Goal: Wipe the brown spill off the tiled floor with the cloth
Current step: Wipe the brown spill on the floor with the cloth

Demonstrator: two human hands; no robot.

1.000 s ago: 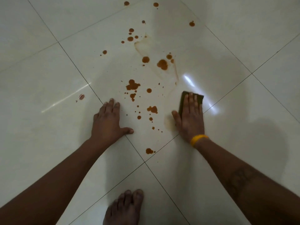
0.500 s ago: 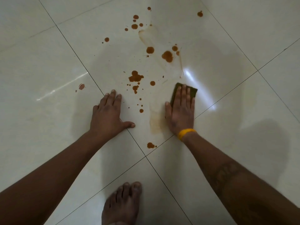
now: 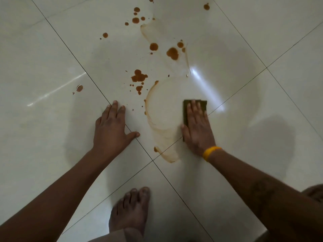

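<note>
My right hand [image 3: 198, 126] presses flat on a dark olive cloth [image 3: 185, 110] on the white tiled floor [image 3: 52, 49]; only the cloth's far edge and left side show past my fingers. Brown spill drops [image 3: 139, 76] and larger blots [image 3: 172, 53] lie scattered beyond and to the left of the cloth. A thin brown smear arc [image 3: 148, 109] curves from the drops down to a smudge [image 3: 170, 157] near the grout crossing. My left hand [image 3: 111, 127] rests flat on the floor, fingers spread, holding nothing.
My bare foot [image 3: 132, 212] stands on the tile below the hands. Dark grout lines [image 3: 174, 186] cross between my hands. A bright light reflection [image 3: 206, 88] glares on the tile just beyond the cloth. One stray drop [image 3: 79, 88] lies on the left tile.
My right hand swept the cloth left over the near drops and back right, leaving a curved brown smear where they were. The left hand stayed planted.
</note>
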